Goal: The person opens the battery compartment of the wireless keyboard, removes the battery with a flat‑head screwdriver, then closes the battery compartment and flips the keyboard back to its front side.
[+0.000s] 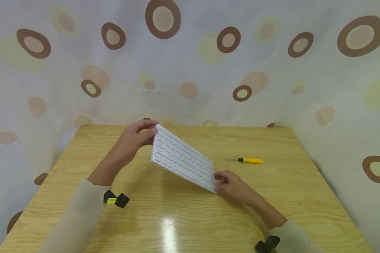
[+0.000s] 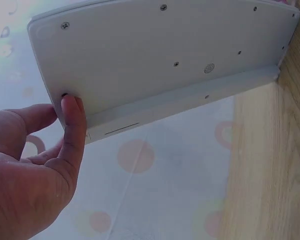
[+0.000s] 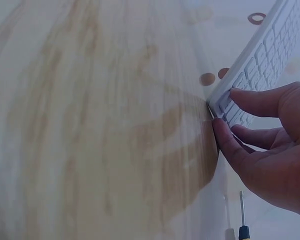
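Note:
A white keyboard (image 1: pixel 183 158) is held tilted above the wooden table, its left end raised high and its right end low, keys toward the head camera. My left hand (image 1: pixel 133 140) pinches the raised left end between thumb and fingers. In the left wrist view the keyboard's underside (image 2: pixel 125 55) shows several small screws and a thick ridge along one edge. My right hand (image 1: pixel 234 186) pinches the lower right end; in the right wrist view the thumb lies on the key side of the keyboard (image 3: pixel 260 60) at its corner, close to the tabletop.
A screwdriver (image 1: pixel 252 160) with a yellow handle and thin metal shaft lies on the table (image 1: pixel 291 182), right of the keyboard. Behind and beside the table hangs a pale sheet (image 1: pixel 190 70) patterned with brown rings. Both sleeves carry small black wrist cameras.

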Action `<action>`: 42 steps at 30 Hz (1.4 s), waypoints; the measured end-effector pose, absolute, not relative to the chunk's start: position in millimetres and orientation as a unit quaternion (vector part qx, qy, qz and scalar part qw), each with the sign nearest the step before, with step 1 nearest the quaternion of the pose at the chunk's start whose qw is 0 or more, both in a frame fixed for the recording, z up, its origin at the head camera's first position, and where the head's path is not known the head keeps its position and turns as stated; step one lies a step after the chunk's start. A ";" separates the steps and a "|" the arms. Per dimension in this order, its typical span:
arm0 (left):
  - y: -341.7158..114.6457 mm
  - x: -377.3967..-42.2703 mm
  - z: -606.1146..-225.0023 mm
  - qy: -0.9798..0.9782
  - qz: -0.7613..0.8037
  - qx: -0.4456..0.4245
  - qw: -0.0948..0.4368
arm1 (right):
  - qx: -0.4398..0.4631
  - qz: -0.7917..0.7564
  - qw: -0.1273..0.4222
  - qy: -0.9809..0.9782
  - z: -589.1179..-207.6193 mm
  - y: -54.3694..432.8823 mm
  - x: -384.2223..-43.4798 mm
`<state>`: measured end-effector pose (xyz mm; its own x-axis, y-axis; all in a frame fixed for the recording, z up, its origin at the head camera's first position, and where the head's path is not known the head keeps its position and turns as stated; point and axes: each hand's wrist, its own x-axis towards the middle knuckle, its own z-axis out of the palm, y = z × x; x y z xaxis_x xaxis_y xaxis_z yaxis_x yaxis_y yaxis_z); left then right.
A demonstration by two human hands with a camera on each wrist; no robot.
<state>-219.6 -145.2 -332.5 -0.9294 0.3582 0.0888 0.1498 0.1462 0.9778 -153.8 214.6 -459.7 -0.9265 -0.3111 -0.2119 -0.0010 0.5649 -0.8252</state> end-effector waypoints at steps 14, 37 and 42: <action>-124.6 -222.6 -303.8 0.741 0.644 0.177 0.067 | -0.143 -0.476 0.182 0.848 -461.5 193.1 -158.7; -80.7 -222.6 -281.4 0.725 0.659 0.197 0.040 | -0.146 -0.496 0.169 0.839 -429.5 188.7 -163.0; -69.6 -224.4 -278.7 0.725 0.657 0.200 0.039 | -0.168 -0.541 0.088 0.819 -370.1 183.8 -161.1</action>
<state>-224.4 -69.6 -278.7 -0.9166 0.3425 0.2065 0.2392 0.0556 0.9694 -161.1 183.8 -370.1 -0.9278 -0.3711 0.0382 -0.1805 0.3571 -0.9165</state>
